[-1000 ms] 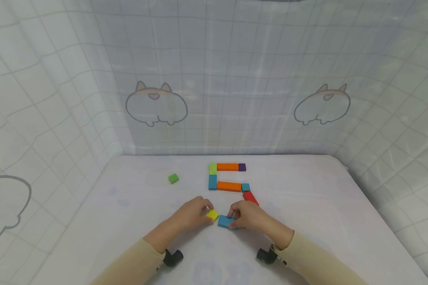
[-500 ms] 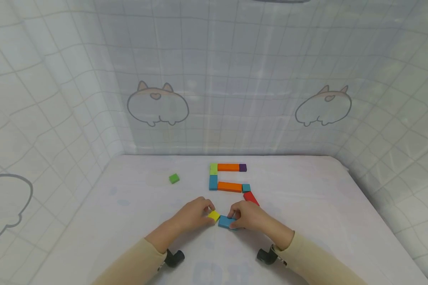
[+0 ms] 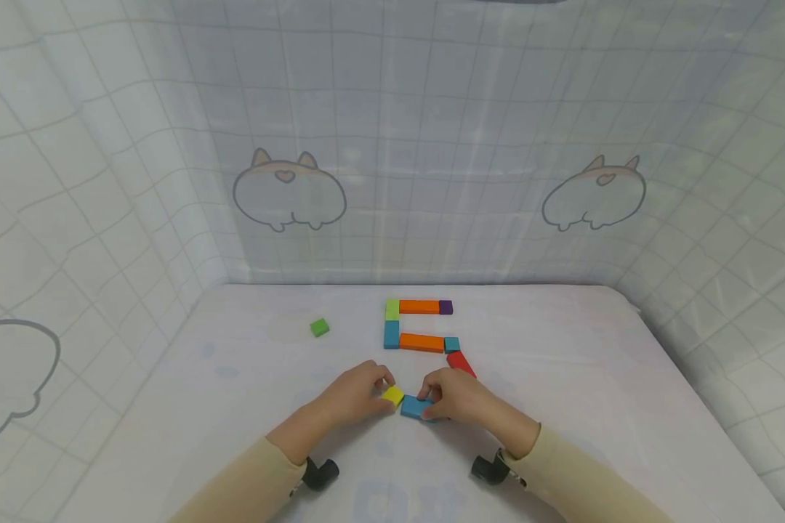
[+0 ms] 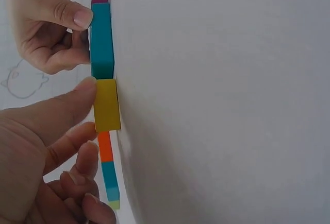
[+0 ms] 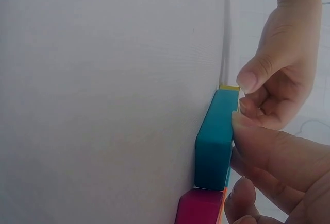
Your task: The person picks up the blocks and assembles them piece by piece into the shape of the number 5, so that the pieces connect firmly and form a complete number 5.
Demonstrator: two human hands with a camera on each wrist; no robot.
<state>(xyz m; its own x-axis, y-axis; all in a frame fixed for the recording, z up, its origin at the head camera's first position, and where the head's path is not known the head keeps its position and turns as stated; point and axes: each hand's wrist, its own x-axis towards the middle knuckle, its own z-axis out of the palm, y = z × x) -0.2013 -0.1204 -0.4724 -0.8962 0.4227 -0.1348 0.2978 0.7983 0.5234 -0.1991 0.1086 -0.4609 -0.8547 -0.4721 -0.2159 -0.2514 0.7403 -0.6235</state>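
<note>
With thumb and fingertips my left hand (image 3: 352, 392) pinches a small yellow block (image 3: 393, 395), lying at an angle on the white table. My right hand (image 3: 461, 394) grips a longer blue block (image 3: 411, 407) between thumb and fingers, just to the right of it. The left wrist view has the yellow block (image 4: 106, 105) and the blue block (image 4: 101, 44) meeting at their ends. Beyond my right hand lies a red block (image 3: 461, 363), partly hidden by that hand. The right wrist view gives the blue block (image 5: 214, 141) with a magenta-looking block (image 5: 201, 207) close to its near end.
Farther back, a lime block (image 3: 392, 309), a blue block (image 3: 391, 335), two orange blocks, a purple block (image 3: 445, 307) and a teal block (image 3: 452, 344) form an angular outline. A separate green block (image 3: 319, 327) lies to the left. Patterned curtains surround the table (image 3: 562, 349).
The left hand has shifted the yellow block slightly right, up to the blue block's end. The right hand keeps its grip on the blue block, and the other blocks stay put.
</note>
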